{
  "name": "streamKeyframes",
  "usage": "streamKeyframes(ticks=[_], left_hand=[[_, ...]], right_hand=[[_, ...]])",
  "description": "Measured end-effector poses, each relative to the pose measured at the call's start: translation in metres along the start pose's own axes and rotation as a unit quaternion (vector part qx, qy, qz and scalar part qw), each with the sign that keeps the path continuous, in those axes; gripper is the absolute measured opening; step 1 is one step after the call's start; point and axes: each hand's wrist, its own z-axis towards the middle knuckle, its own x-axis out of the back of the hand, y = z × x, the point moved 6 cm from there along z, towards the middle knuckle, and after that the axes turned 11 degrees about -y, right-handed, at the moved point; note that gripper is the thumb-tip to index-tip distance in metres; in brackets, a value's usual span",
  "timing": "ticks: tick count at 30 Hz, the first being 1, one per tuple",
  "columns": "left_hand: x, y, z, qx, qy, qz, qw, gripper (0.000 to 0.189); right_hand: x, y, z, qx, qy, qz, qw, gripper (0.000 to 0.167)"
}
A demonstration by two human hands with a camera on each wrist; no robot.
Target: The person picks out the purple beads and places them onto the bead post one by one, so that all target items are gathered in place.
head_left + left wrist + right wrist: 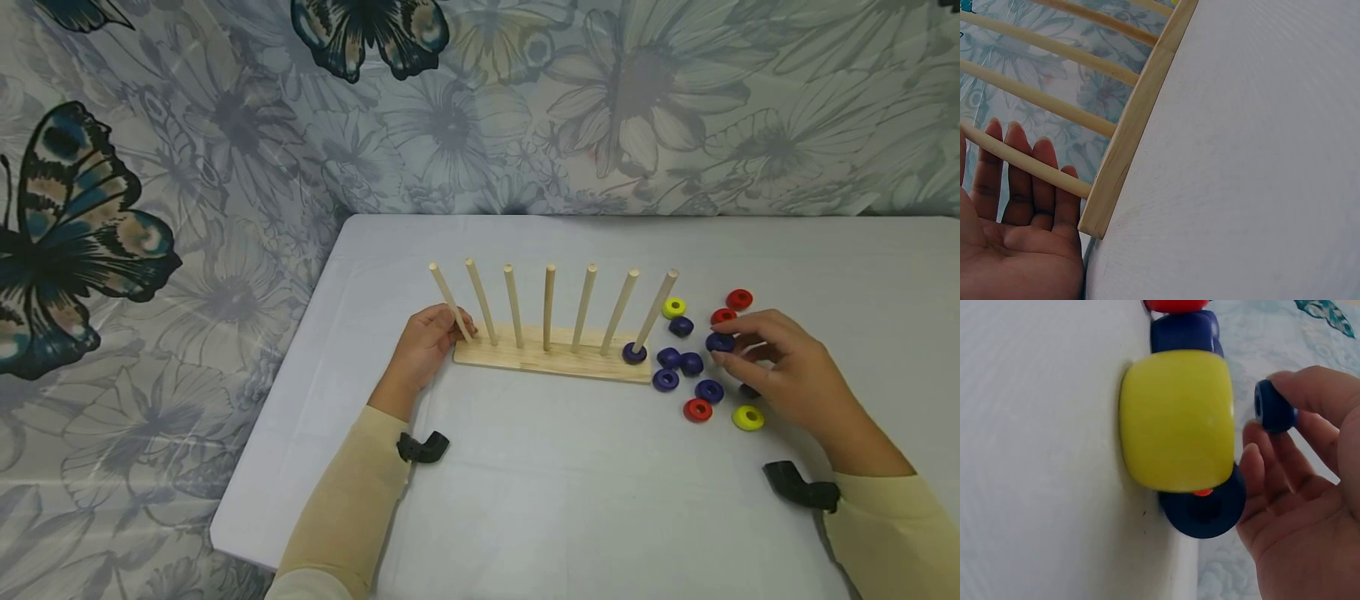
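Note:
A wooden stand (551, 358) carries a row of several upright pegs. My left hand (431, 337) is at its left end, holding the leftmost peg (1041, 167) between the thumb and the fingers, which lie behind it. A blue ring (634, 353) sits at the foot of the rightmost peg (657, 308). To the right of the stand, my right hand (787, 371) pinches another blue ring (1275, 407) between thumb and fingertips, its hole facing sideways in the right wrist view. This ring is raised over the loose rings beside the stand.
Loose blue rings (708, 391), red rings (697, 410) and yellow rings (747, 418) lie scattered right of the stand. One yellow ring (1177, 420) looms large in the right wrist view. The white table (555, 500) ends at a flowered cloth backdrop (465, 125).

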Motion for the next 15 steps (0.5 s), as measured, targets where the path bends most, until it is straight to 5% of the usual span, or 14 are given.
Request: streamKeyframes(ticks=[15], left_hand=[[0.000,0.000,0.000,-0.006,-0.003,0.003,1.0000,0.044]], right_hand=[[0.011,-0.034,0.002,0.043,0.020,-0.010,0.9988,0.053]])
